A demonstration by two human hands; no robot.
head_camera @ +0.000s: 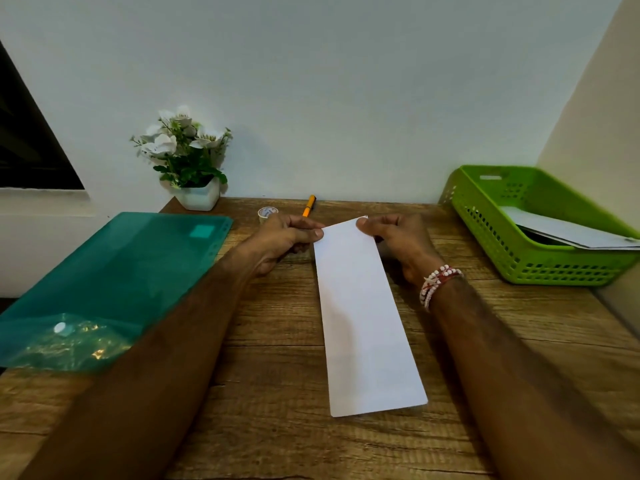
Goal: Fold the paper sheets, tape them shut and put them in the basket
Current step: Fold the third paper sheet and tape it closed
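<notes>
No legible text anywhere — only blurred, illegibly small blue print on the tape roll [267,213]

folder [114,271] left | paper [363,317] centre | basket [540,268] right | tape [266,213] behind

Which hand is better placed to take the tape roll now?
Probably the left hand: the tape roll lies just behind it, while the right hand is across the folded paper.
</notes>
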